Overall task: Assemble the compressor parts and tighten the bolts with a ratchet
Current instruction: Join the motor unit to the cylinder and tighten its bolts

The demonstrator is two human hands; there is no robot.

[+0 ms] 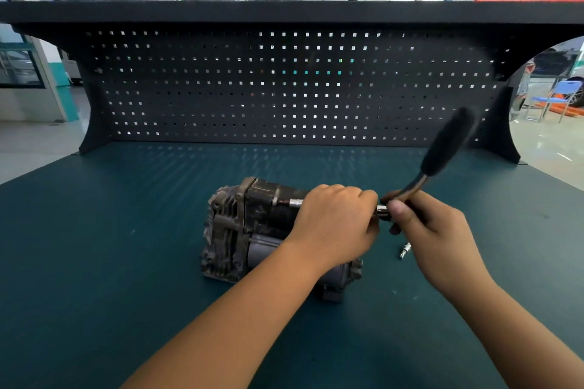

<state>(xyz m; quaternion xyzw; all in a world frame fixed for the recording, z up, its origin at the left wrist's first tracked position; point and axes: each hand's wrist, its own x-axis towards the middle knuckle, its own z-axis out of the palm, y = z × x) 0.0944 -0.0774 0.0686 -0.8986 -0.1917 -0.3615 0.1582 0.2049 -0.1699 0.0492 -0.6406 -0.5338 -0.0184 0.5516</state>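
Observation:
A grimy grey compressor [243,230] lies on the green bench top [126,246] at the middle. My left hand [335,224] curls over its right end and grips the ratchet's extension bar, whose silver socket [296,203] points left into the compressor's dark upper body. My right hand [423,224] grips the ratchet [442,151] at its head; the black handle sticks up and to the right, blurred. The bolt under the socket is hidden.
A small silver bolt or bit [405,250] lies on the bench just right of the compressor, under my right hand. A black pegboard [284,85] with a shelf on top closes off the back of the bench. A blue chair [559,95] stands far right, off the bench.

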